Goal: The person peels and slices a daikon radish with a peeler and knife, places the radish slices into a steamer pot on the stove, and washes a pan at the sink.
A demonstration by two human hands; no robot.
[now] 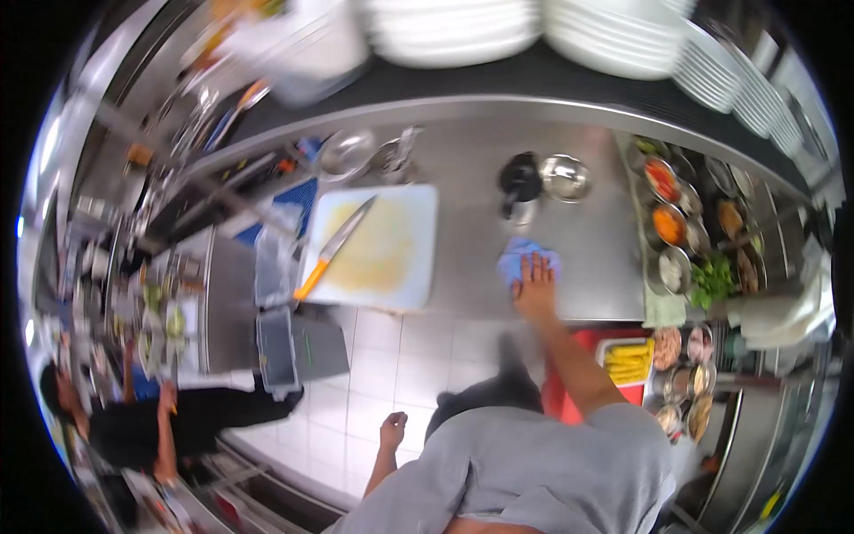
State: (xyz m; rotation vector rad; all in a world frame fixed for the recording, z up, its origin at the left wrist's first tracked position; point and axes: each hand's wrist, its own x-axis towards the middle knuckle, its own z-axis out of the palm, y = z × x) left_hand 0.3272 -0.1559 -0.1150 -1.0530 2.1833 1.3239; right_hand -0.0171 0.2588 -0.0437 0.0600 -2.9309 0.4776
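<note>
My right hand (535,289) presses on a blue cloth (516,255) near the front edge of the steel counter (471,240). Its fingers lie over the bunched fabric. Down by my side hangs my left hand (392,431), loosely curled, with nothing visible in it. Beyond the cloth are a black-topped object (520,181), whose kind is unclear, and a small metal bowl (566,178). To the left, a knife (334,247) with an orange handle rests diagonally on a stained white cutting board (411,267).
Metal containers of cut food, including an orange-filled one (669,225), line the right side. Yellow strips sit in a white tray (629,361). Stacked plates (454,31) occupy the overhead shelf (427,102). A grey bin (318,345) and another person (169,436) are at left.
</note>
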